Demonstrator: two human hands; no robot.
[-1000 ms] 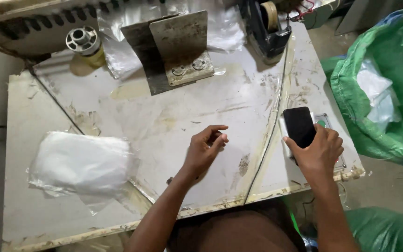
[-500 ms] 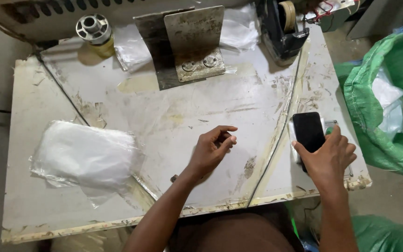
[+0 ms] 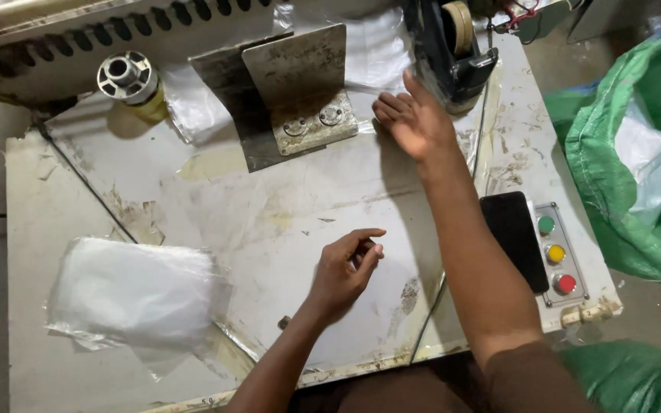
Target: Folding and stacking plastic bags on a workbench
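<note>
My left hand [image 3: 346, 268] rests over the middle of the worn white worktable [image 3: 269, 206], fingers loosely curled, holding nothing I can see. My right hand [image 3: 415, 118] reaches to the far side, fingers apart and flat, beside the black tape dispenser [image 3: 453, 46] and next to the metal angle bracket [image 3: 300, 84]. A black phone [image 3: 516, 239] lies screen-up on the table's right part, beside a panel with green, yellow and red buttons [image 3: 556, 256]. Clear plastic film [image 3: 380, 53] lies under the reaching hand.
A stack of clear plastic bags [image 3: 135, 294] lies at the near left. A metal spool on a yellow roll [image 3: 128, 80] stands at the far left by a slotted machine housing [image 3: 78, 38]. A green sack [image 3: 636, 176] holding white bags sits right of the table.
My right hand has put the phone down by the button panel and reached up to the far side near the tape dispenser. The left hand stayed about where it was.
</note>
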